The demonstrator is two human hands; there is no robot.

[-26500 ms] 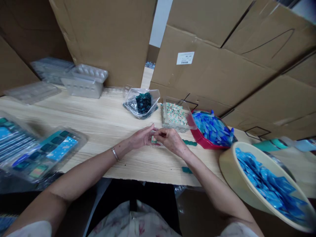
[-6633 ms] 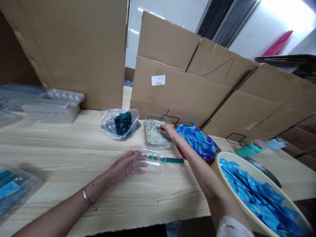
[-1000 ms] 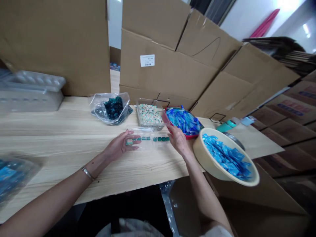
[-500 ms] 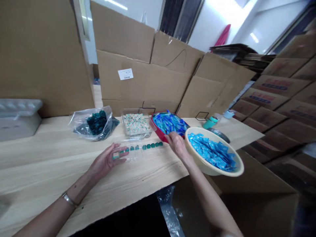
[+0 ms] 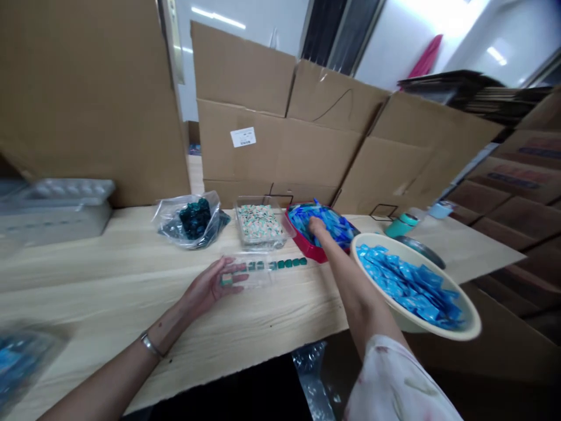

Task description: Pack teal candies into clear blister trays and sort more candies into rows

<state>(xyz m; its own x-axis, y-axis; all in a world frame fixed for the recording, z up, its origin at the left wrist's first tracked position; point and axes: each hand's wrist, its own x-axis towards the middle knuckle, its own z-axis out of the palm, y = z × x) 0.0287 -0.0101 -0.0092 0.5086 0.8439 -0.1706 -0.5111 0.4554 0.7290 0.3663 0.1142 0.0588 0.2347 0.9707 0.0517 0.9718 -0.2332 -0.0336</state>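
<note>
My left hand (image 5: 213, 282) lies on the left end of a transparent plastic blister tray (image 5: 263, 273), its fingers over the tray and near a teal square piece (image 5: 227, 280). A row of teal square pieces (image 5: 280, 265) sits in the tray's cells. My right hand (image 5: 318, 225) reaches into a heap of blue pieces (image 5: 326, 225) in a red tray (image 5: 309, 248). Its fingertips are among the pieces, and anything in them is hidden.
On the wooden table (image 5: 109, 280) stand a transparent box of cream-and-green pieces (image 5: 260, 225), a bag of dark teal pieces (image 5: 193, 222) and grey plastic trays (image 5: 65, 204). A cream bowl (image 5: 397, 318) of blue sachets sits right. Cardboard boxes stand behind.
My right hand has moved from the front rim of the red tray inward over the blue pieces. My left hand stays on the blister tray. The view has swung slightly.
</note>
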